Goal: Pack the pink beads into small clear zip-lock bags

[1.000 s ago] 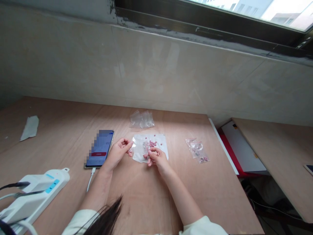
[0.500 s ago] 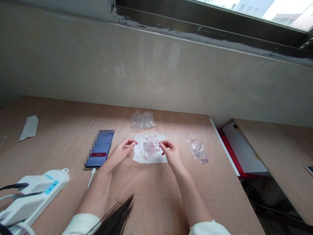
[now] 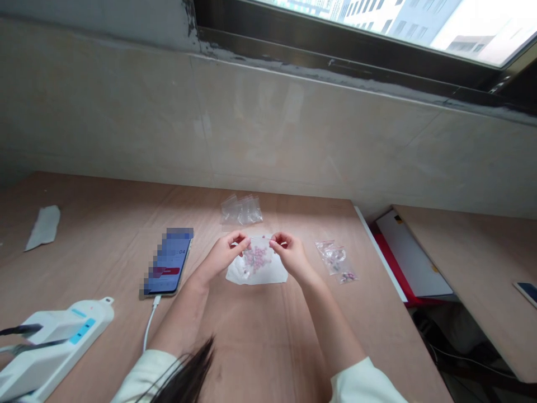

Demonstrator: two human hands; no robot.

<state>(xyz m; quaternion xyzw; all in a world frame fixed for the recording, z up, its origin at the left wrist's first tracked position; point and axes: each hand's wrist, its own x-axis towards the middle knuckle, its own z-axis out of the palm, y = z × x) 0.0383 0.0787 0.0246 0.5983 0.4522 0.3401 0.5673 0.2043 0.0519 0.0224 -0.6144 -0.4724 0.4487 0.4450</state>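
A small clear plastic bag point(image 3: 260, 242) stretches between my two hands, its edges faint against the white sheet below. My left hand point(image 3: 230, 250) pinches the bag's upper left corner between thumb and finger. At the upper right corner, my right hand point(image 3: 288, 252) does the same. Pink beads point(image 3: 257, 258) show in the middle, seen at least partly through the bag; I cannot tell how many are inside it and how many lie beneath. Under both hands a white paper sheet point(image 3: 268, 275) rests on the wooden table.
Several clear bags point(image 3: 242, 210) lie behind the sheet. To the right are small bags with beads point(image 3: 338, 261). A phone point(image 3: 170, 266) with a charging cable lies left, and a white power strip point(image 3: 62, 341) nearer me. A paper scrap point(image 3: 43, 227) sits far left.
My left hand has moved right to the bag and now grips its left corner. My right hand keeps hold of the bag. The view has shifted slightly.
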